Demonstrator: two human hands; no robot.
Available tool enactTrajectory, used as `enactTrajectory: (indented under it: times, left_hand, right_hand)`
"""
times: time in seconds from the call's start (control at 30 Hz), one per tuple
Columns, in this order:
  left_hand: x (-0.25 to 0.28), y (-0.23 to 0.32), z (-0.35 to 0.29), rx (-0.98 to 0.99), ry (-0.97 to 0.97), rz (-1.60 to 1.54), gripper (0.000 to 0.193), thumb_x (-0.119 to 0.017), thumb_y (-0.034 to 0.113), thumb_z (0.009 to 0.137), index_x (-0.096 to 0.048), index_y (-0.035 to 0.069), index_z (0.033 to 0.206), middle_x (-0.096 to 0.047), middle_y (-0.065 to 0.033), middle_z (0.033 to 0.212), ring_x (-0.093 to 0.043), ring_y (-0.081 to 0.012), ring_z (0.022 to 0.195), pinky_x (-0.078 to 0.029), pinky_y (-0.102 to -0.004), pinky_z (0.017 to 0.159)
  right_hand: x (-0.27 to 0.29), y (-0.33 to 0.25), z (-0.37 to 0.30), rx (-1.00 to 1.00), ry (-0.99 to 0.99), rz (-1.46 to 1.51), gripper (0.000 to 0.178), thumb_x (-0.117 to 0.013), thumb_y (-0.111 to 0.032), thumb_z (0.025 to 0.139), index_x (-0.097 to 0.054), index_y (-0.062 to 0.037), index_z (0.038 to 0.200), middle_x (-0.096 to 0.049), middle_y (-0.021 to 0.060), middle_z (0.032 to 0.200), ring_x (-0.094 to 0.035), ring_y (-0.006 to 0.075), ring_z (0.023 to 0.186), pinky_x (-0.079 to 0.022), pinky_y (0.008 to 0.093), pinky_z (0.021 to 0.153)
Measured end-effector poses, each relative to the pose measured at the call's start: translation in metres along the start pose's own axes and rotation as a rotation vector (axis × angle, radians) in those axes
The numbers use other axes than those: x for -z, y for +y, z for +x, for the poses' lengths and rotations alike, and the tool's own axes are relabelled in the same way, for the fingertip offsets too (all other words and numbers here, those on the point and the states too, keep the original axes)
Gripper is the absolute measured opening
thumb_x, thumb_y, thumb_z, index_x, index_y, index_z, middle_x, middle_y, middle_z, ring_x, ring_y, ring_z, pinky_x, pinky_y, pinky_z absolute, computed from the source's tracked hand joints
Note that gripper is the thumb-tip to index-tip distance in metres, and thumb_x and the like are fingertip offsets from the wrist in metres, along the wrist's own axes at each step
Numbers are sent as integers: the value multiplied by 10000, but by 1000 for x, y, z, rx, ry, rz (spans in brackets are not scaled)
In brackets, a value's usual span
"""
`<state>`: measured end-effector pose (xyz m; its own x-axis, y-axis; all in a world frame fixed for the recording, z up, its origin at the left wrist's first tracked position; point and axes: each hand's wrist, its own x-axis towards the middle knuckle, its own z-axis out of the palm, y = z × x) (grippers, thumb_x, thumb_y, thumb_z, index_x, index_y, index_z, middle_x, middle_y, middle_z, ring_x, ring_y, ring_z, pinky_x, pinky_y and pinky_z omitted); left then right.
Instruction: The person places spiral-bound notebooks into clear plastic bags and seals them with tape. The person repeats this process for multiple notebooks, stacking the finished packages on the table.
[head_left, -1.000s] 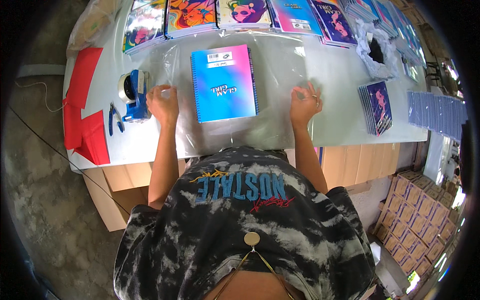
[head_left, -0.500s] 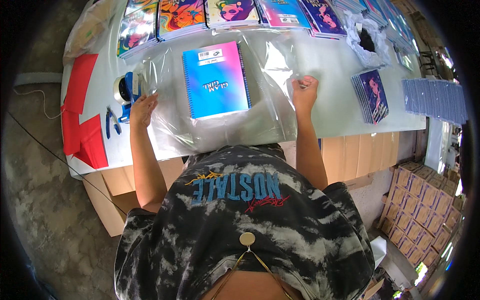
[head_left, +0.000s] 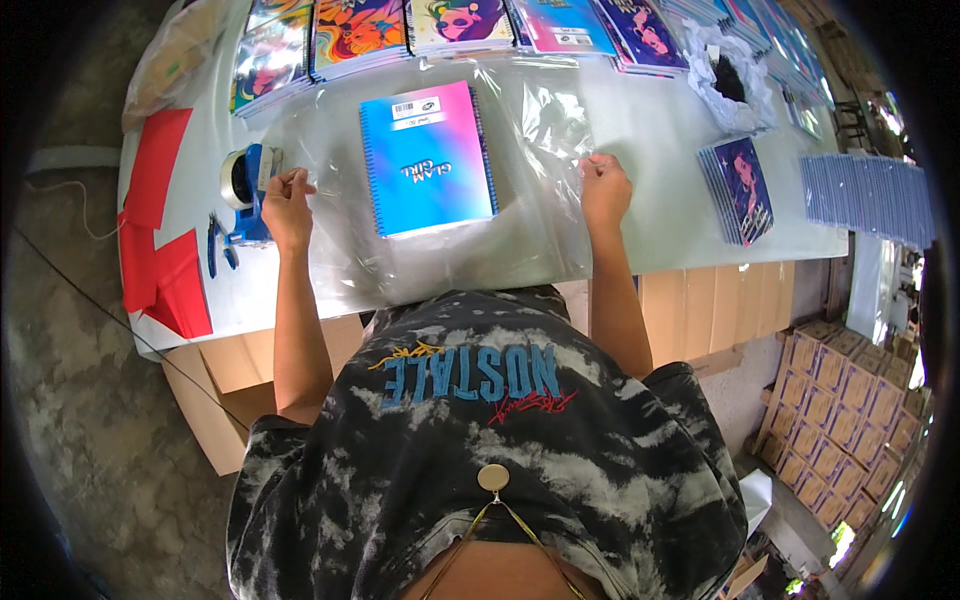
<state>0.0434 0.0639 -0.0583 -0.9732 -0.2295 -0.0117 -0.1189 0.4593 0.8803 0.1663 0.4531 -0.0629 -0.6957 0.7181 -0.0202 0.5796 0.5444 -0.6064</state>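
A blue and pink spiral notebook (head_left: pixel 428 165), on top of at least one other, lies on a clear plastic sheet (head_left: pixel 535 225) at the table's front. At the sheet's right edge my right hand (head_left: pixel 606 190) is closed in a pinch on the plastic. My left hand (head_left: pixel 288 210) is on the other side, fingers curled together, beside the blue tape dispenser (head_left: pixel 262 170). Whether plastic or something else is between those fingertips is hidden. Blue-handled pliers or cutters (head_left: pixel 213 245) lie left of the dispenser.
Piles of illustrated notebooks (head_left: pixel 360 35) line the table's far side. A small notebook stack (head_left: pixel 738 190) and a longer row of notebooks (head_left: pixel 868 198) are at right. Red sheets (head_left: pixel 165 200) lie at left. A plastic-lined container (head_left: pixel 725 80) holds dark pieces. Cardboard boxes (head_left: pixel 840 400) stand below.
My left hand has shifted slightly up and curled its fingers more, and the plastic at its side lies lower. My right hand has barely moved, still pinching the sheet.
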Motion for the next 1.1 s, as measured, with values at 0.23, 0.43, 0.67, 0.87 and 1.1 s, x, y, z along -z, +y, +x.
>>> enactTrajectory:
  times: [0.23, 0.43, 0.67, 0.87, 1.1]
  left_hand:
    - [-4, 1, -4, -99, 58, -57, 251, -664, 254, 843, -625, 17, 915, -503, 22, 578, -415, -31, 499, -324, -189, 458]
    - [16, 38, -25, 41, -677, 0, 260, -662, 255, 842, -628, -3, 847, -533, -14, 632, -464, -74, 555, -365, -208, 510]
    - [16, 53, -11, -297, -655, -127, 220, -612, 197, 855, -594, 37, 705, -529, -117, 1146, -539, -143, 876, -437, -282, 774]
    - [-38, 60, -19, -150, -742, -274, 210, -599, 195, 852, -603, 43, 706, -271, -188, 1440, -391, -271, 1239, -271, -386, 1026]
    - [-87, 57, -56, -505, -548, 297, 165, -566, 196, 837, -639, 90, 939, -111, -240, 1479, -10, -334, 1396, -49, -451, 1109]
  right_hand:
    - [7, -6, 5, 136, -142, 97, 160, -611, -170, 819, -672, -28, 860, -649, 147, 760, -627, 252, 707, -466, 353, 649]
    - [15, -20, 16, 34, -427, 637, 203, -596, -198, 856, -630, -6, 912, -614, 46, 757, -578, 99, 621, -450, 238, 559]
    - [32, -71, 27, 253, -907, 621, 213, -614, -195, 824, -581, 0, 744, -600, 168, 1063, -601, 188, 984, -455, 277, 759]
    - [-59, -86, 2, 217, -738, 1315, 203, -564, -90, 702, -478, -22, 532, -589, 190, 1119, -279, 145, 1311, -345, 223, 803]
    - [-91, -107, -39, 369, -671, 1216, 157, -521, -82, 690, -454, -3, 572, -268, 203, 1446, -308, 198, 1307, -173, 338, 1037]
